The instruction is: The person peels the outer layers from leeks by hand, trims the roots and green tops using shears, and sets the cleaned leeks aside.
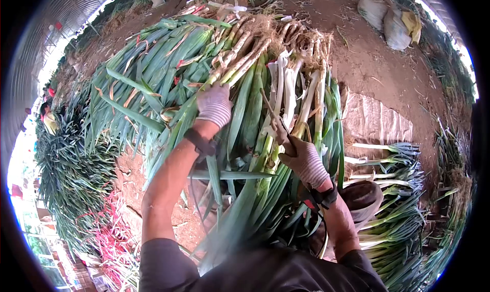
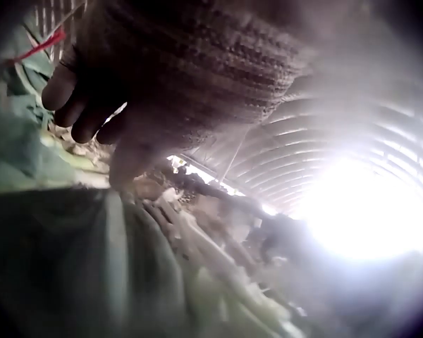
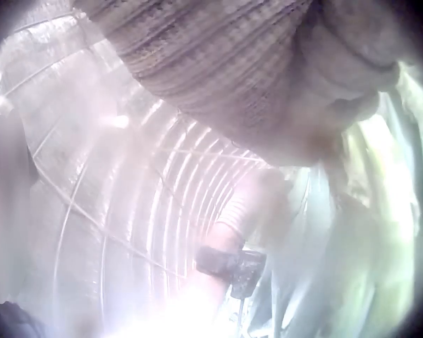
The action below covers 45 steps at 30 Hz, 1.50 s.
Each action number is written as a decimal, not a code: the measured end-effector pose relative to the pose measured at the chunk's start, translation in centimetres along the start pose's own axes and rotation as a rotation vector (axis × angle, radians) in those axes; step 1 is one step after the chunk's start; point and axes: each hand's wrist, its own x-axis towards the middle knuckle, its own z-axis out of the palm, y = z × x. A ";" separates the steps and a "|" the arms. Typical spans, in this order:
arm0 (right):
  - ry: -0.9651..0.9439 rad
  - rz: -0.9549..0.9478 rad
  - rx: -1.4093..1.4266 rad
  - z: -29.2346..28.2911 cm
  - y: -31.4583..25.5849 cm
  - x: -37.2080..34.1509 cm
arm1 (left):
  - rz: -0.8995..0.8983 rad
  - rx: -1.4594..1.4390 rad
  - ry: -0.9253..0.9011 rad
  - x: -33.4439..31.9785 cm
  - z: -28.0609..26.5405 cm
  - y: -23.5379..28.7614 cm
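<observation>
Long leeks lie heaped before me in the head view, roots away and green leaves toward me. My left hand (image 1: 214, 106), in a striped glove, grips a leek stalk (image 1: 245, 65) at the left of the heap. In the left wrist view, the left hand's gloved fingers (image 2: 70, 109) bend down over pale stalks, the thumb beside them. My right hand (image 1: 304, 162), gloved too, holds a knife (image 1: 275, 121) with its narrow blade pointing away across the leeks. Pale leek stems (image 1: 309, 98) stand out just beyond it. The right wrist view is washed out, and the glove hides the knife there.
Pale-stemmed leeks (image 1: 388, 182) lie in a row at the right, beside a shoe (image 1: 362, 197) and a flattened woven sack (image 1: 375, 118). Stuffed sacks (image 1: 388, 19) sit far right. More leeks (image 1: 71, 154) and red ties (image 1: 115, 236) are at the left.
</observation>
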 end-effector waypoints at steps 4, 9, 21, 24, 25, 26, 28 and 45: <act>-0.016 0.061 0.008 -0.8 0.2 -1.1 | -0.036 0.145 -0.028 0.3 1.4 -3.1; -0.037 0.089 0.059 -0.2 1.5 -1.7 | -0.040 0.121 -0.069 -0.1 1.9 -3.7; -0.084 -0.047 0.118 0.6 -0.7 -2.9 | -0.213 -0.069 -0.107 3.1 5.0 -7.4; -0.191 -0.045 0.058 0.1 -0.7 -3.7 | -0.198 -0.184 -0.378 3.6 4.5 -10.3; -0.171 -0.032 0.057 -0.1 -1.0 -3.9 | -0.197 -0.199 -0.386 3.8 5.1 -11.1; -0.151 -0.012 0.079 -0.2 -1.0 -3.9 | -0.198 -0.215 -0.394 4.1 6.4 -11.9; -0.103 0.026 0.125 -0.4 -0.8 -4.0 | -0.190 -0.279 -0.413 4.7 7.6 -13.1; 0.115 0.021 0.123 -0.1 -1.5 -6.1 | 0.176 -0.348 -0.239 -5.9 1.4 3.7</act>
